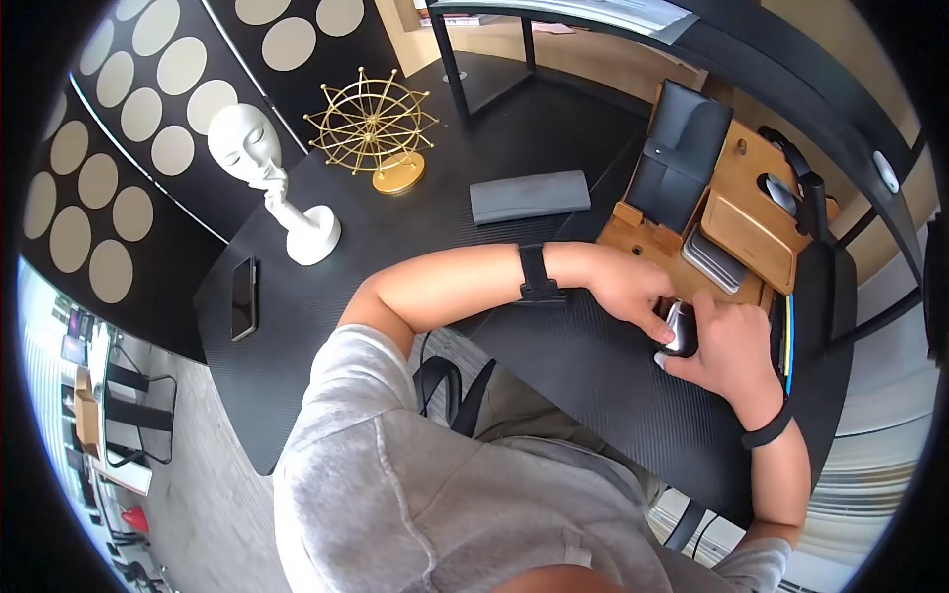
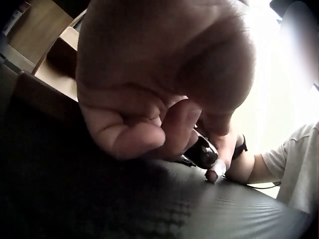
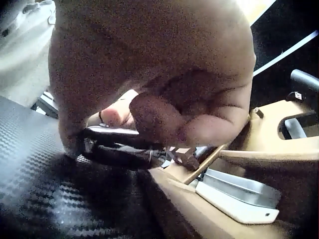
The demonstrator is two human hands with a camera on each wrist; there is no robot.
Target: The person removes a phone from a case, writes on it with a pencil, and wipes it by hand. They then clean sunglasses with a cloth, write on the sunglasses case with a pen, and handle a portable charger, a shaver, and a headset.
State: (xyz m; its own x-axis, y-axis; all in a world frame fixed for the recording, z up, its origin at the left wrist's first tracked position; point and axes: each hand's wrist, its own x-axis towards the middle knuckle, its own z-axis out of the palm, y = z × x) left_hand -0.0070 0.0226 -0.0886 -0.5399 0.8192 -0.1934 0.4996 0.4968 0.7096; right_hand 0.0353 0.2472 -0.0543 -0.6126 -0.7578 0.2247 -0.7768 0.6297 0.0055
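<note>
In the head view, a small glossy black object with a silver top (image 1: 678, 328) is between my hands, low over the black desk. My right hand (image 1: 730, 341) grips it from the right, thumb and forefinger around its sides; the thumb tip wears a white wrap. My left hand (image 1: 633, 291) comes in from the left, its thumb on the silver face and its other fingers curled. In the left wrist view, the object's dark rounded end (image 2: 203, 153) shows beside the wrapped thumb. The right wrist view shows its black side (image 3: 119, 149) and silver edge; the hands cover much of it.
A wooden organizer (image 1: 643, 235) stands just beyond my hands, holding a black case (image 1: 682, 148) and silver slabs (image 1: 714, 262). Farther left are a grey case (image 1: 530, 197), a gold wheel ornament (image 1: 372, 121), a white face sculpture (image 1: 314, 235) and a phone (image 1: 244, 298).
</note>
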